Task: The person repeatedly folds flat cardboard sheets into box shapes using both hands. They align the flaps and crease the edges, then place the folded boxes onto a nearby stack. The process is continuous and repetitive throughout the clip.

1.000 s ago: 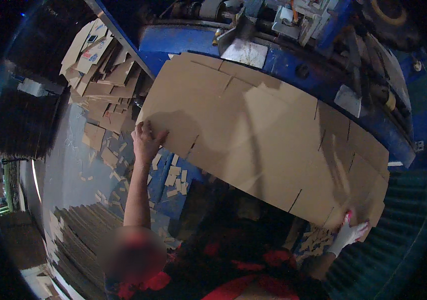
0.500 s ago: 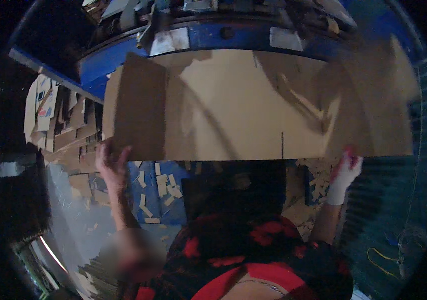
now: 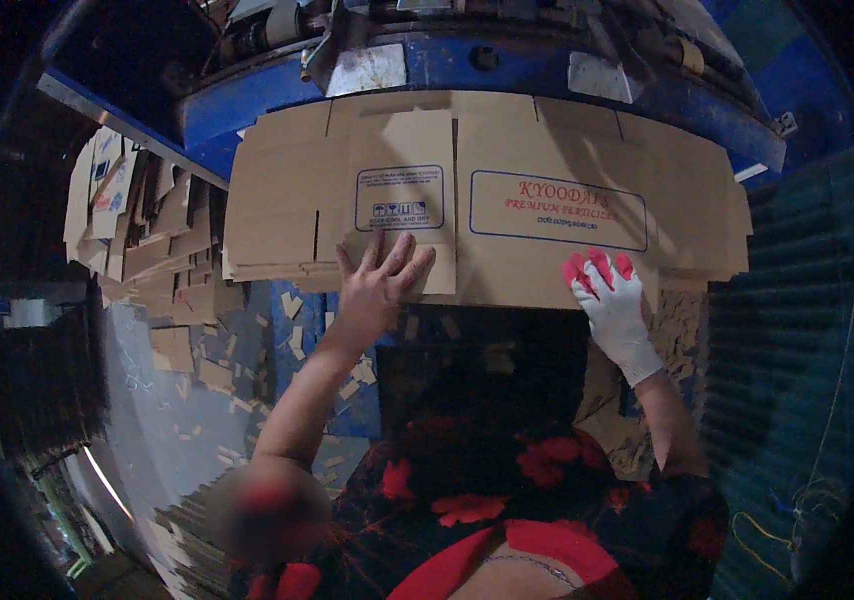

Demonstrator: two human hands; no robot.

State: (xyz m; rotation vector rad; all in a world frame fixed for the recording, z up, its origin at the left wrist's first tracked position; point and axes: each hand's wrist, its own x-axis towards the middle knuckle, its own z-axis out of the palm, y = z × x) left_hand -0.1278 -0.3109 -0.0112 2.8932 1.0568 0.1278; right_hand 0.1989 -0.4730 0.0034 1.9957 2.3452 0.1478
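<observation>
A carton workshop: flat brown cardboard boxes (image 3: pixel 507 272) lie before a long blue metal machine (image 3: pixel 447 65); left of it, heaped brown cardboard sheets (image 3: pixel 162 215) and small tan offcuts (image 3: pixel 215 375) on grey floor (image 3: pixel 142 362).

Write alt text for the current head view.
A person's bare left hand and white-and-red-gloved right hand rest on a folded brown cardboard box blank with blue and red print. A blue metal machine stands beyond it, and a jumbled pile of brown cardboard sheets lies to the left.
</observation>
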